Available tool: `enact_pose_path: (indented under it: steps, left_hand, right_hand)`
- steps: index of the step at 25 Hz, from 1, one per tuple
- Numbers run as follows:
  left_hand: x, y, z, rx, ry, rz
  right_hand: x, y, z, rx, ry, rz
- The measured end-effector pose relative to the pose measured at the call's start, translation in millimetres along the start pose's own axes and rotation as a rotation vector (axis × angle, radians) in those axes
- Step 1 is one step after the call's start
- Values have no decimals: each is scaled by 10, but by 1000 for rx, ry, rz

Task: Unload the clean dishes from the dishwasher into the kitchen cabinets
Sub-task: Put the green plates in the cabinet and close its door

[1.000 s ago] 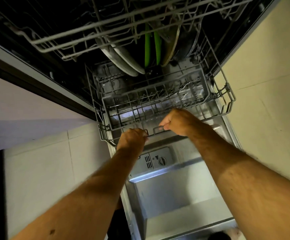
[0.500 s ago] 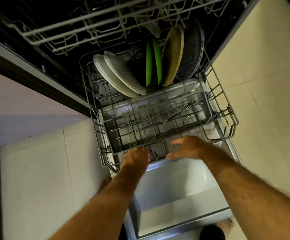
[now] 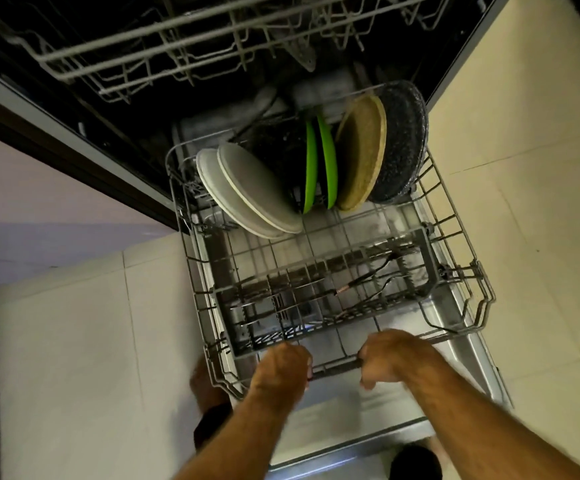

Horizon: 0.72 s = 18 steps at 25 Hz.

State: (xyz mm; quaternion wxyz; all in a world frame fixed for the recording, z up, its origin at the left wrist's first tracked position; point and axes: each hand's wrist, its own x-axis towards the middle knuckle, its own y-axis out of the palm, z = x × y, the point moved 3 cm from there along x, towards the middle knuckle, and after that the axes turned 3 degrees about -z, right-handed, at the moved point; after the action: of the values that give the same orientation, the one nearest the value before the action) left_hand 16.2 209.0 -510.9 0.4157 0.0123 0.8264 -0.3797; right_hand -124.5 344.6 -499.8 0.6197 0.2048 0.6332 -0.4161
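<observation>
Both hands gripped the front rail of the grey wire lower dishwasher rack [image 3: 454,216]: left hand [image 3: 283,370] with fingers clenched round the wire, right hand [image 3: 390,358] likewise. Rack stood out over the open steel dishwasher door [image 3: 461,368]. At its far end, on edge: two white round plates [image 3: 247,192], two bright green plates [image 3: 321,164], a tan round plate [image 3: 361,150], a dark speckled plate [image 3: 402,140]. Grey cutlery basket [image 3: 319,289] sat near the hands. Upper wire rack [image 3: 184,46] overhead.
</observation>
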Motion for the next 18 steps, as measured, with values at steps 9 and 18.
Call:
enact_pose_path:
  steps: [9,18]
  left_hand:
    - [-368,394,-60,86,40,48]
    - [-503,644,-90,78,3,245]
  right_hand:
    - [-210,444,-127,-1,4,-2]
    - [-225,769,-263,102,33,-16]
